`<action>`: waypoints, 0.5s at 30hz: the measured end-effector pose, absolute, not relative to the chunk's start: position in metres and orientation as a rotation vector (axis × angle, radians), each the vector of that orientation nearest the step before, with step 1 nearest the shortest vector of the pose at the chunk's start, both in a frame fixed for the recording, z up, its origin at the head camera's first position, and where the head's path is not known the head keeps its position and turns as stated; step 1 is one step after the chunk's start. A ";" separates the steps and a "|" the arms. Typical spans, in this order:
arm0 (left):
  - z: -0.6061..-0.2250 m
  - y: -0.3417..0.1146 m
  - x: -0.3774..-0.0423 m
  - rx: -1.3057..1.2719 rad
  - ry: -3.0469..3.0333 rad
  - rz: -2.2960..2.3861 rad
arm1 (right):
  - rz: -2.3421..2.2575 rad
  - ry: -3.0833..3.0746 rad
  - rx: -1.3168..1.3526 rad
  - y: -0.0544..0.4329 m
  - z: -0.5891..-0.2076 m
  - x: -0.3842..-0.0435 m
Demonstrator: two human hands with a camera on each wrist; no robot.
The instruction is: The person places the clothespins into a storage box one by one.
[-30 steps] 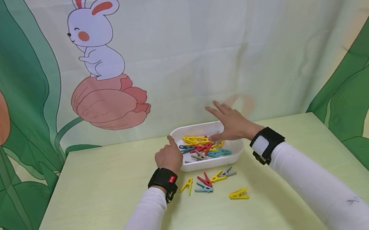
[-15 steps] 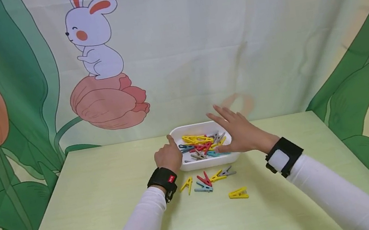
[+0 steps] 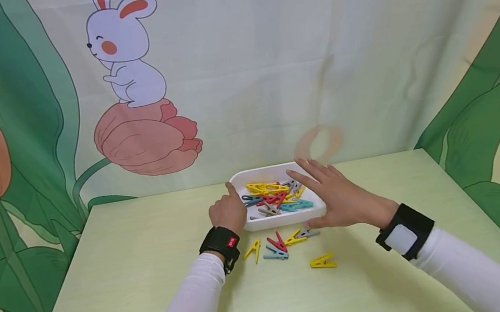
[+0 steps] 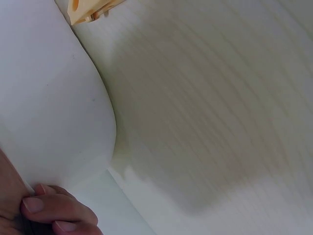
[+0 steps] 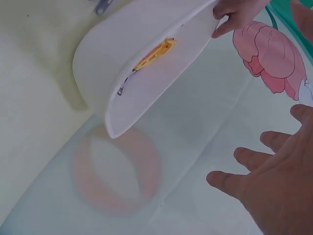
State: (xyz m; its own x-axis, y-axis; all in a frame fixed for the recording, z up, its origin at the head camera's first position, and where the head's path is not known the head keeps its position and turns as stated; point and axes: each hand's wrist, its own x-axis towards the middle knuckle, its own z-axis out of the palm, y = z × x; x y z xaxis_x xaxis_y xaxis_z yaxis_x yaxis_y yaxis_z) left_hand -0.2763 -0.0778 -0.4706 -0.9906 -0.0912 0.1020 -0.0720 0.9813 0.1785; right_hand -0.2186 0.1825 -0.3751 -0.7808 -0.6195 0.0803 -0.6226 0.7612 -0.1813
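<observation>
My left hand (image 3: 228, 214) grips the left end of a white plastic basin (image 3: 261, 224), its thumb at the rim; the left wrist view shows curled fingers (image 4: 58, 208) against the wall. Inside lie yellow clothespins (image 3: 267, 188), teal clothespins (image 3: 297, 206), and red and grey ones. At the right end my right hand (image 3: 342, 196) is spread and holds nothing; whether it touches the basin I cannot tell. In front of the basin lie a yellow clothespin (image 3: 253, 251), a red clothespin (image 3: 277, 243), a blue clothespin (image 3: 276, 252) and several others, one partly behind my right thumb.
A pale wooden-look table (image 3: 152, 280) carries everything. Behind its back edge hangs a printed cloth (image 3: 241, 97) with a rabbit and tulips, close to the basin. One yellow clothespin (image 3: 323, 261) lies nearest to me, apart from the others.
My right hand has moved from above the basin's right side, down and rightward to its right end, uncovering the clothespins there. The left hand has kept its place at the basin.
</observation>
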 end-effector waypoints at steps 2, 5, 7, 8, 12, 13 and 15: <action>-0.470 -0.077 -0.276 0.126 -3.024 -0.272 | 0.302 -2.937 1.053 0.184 -0.378 -0.214; -0.468 -0.077 -0.275 0.133 -3.034 -0.280 | 0.310 -2.948 1.081 0.186 -0.382 -0.207; -0.467 -0.077 -0.275 0.135 -3.039 -0.283 | 0.305 -2.961 1.092 0.187 -0.385 -0.202; -0.467 -0.077 -0.275 0.137 -3.040 -0.282 | 0.303 -2.969 1.095 0.188 -0.386 -0.199; -0.466 -0.077 -0.275 0.143 -3.046 -0.287 | 0.283 -3.007 1.097 0.188 -0.391 -0.191; -0.466 -0.077 -0.275 0.144 -3.046 -0.288 | 0.281 -3.015 1.099 0.188 -0.393 -0.190; -0.466 -0.077 -0.274 0.144 -3.044 -0.291 | 0.282 -3.019 1.118 0.188 -0.397 -0.187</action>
State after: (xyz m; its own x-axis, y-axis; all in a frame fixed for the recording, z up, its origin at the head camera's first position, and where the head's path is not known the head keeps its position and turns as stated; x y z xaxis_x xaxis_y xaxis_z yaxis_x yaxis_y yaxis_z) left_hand -0.2745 -0.0770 -0.4665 -0.9923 -0.1012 0.0710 -0.0859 0.9776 0.1924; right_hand -0.1873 0.1884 -0.3971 -0.7569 -0.6531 -0.0238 -0.6374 0.7458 -0.1935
